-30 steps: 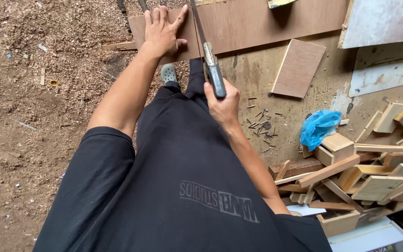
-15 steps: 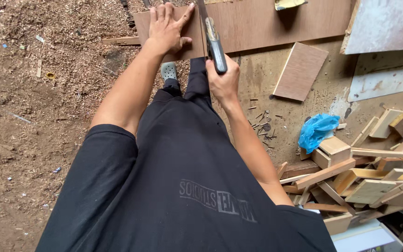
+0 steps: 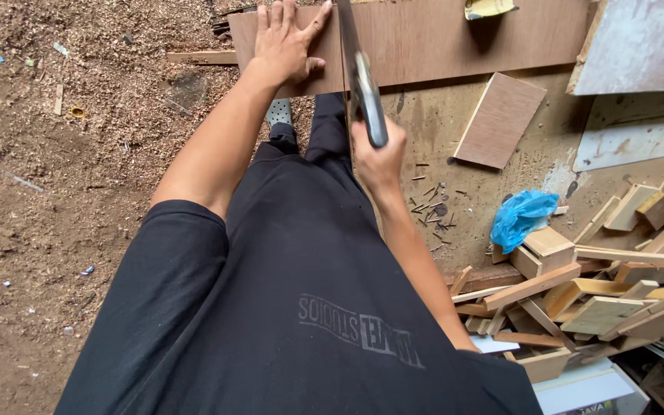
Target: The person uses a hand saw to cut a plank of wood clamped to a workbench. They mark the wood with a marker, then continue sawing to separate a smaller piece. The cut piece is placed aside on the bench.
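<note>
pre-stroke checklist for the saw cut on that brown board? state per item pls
1. Left hand flat on the brown board, holding it down: ok.
2. Left thumb clear of the saw blade: cannot tell; it points toward the blade and looks close.
3. Right hand closed around the saw handle: ok.
4. Blade across the board's near edge: ok.
5. Foot under the board edge, left of the cut line: ok, though near.
6. Floor around the work: not ok; loose nails, a blue bag and wood offcuts lie to the right.
</note>
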